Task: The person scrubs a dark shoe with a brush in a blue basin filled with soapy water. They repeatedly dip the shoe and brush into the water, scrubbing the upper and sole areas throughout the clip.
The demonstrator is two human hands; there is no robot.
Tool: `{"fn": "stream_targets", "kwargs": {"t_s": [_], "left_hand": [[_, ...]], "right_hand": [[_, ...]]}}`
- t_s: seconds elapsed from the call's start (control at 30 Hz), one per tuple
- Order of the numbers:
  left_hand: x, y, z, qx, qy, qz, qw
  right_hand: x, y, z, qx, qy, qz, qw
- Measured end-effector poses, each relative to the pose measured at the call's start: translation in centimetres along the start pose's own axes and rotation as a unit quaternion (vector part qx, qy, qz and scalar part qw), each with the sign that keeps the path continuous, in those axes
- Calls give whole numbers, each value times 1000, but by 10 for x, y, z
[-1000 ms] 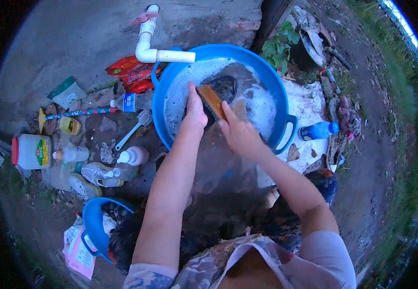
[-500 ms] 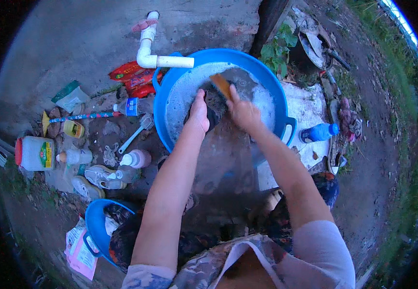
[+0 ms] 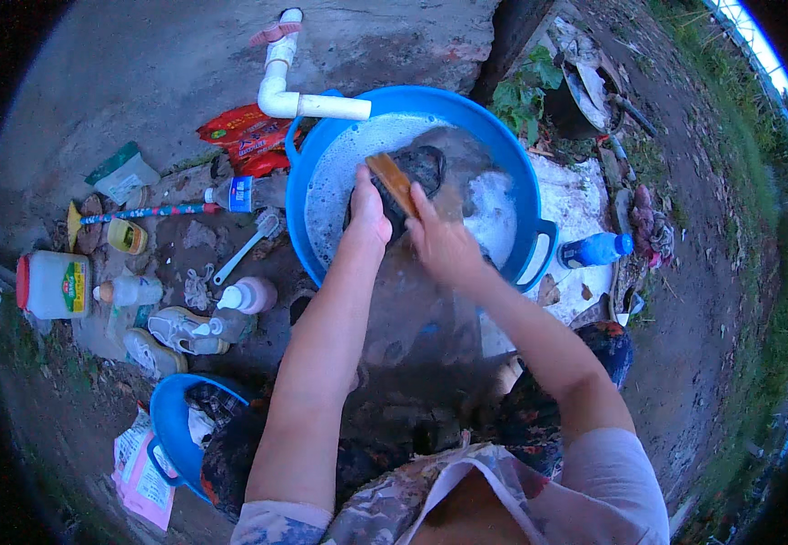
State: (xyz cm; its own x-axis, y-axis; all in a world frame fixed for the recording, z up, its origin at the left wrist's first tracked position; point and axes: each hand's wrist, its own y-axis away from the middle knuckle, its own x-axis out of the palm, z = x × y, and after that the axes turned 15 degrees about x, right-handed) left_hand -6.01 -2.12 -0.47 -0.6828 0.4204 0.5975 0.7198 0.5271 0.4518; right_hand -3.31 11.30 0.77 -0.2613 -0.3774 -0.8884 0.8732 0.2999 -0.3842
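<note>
A large blue basin [image 3: 528, 204] of foamy water [image 3: 335, 173] stands before me. My right hand [image 3: 441, 238] is closed round a wooden scrubbing brush [image 3: 392, 184], its far end close to my left fingers. My left hand [image 3: 371, 213] grips a dark, wet item [image 3: 394, 216] with a loop at its far end; whether it is a shoe or a cloth I cannot tell. The brush lies across this item and hides part of it. Beneath both hands a brownish, board-like surface [image 3: 416, 300] slopes over the basin's near rim.
A white tap pipe [image 3: 335, 106] juts over the basin's left rim. Left of it lie red packets [image 3: 248, 132], a white-handled brush [image 3: 244, 254], a pump bottle [image 3: 248, 295] and sneakers [image 3: 171, 331]. A blue bottle [image 3: 598, 250] is at right. A smaller blue tub [image 3: 171, 422] holds clothes.
My right hand and the brush have shifted left and slightly nearer me, toward my left hand. The dark loop now shows beyond the brush. My left hand stays about where it was.
</note>
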Motion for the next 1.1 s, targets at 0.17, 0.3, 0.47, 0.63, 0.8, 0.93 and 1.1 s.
{"fn": "stream_targets", "kwargs": {"t_s": [0.17,0.3,0.47,0.63,0.8,0.93,1.1], "left_hand": [[11,-2,19,-101,-40,54,993],[3,2,-9,-30,7,14,999],[-4,-6,1,-55,-37,9,998],[14,5,16,-54,-75,25,995],[-4,2,4,13,-56,4,998],[15,19,6,-23,-166,86,982],[7,50,24,7,-339,175,924]], "right_hand": [[16,-67,-32,231,-24,233,944],[-11,-1,5,113,-149,201,961],[7,-32,-16,148,-47,240,958],[22,-67,-42,212,-39,189,958],[2,-5,-14,130,-68,225,963],[5,-64,-37,238,-9,270,933],[2,-69,-74,284,-128,143,939]]}}
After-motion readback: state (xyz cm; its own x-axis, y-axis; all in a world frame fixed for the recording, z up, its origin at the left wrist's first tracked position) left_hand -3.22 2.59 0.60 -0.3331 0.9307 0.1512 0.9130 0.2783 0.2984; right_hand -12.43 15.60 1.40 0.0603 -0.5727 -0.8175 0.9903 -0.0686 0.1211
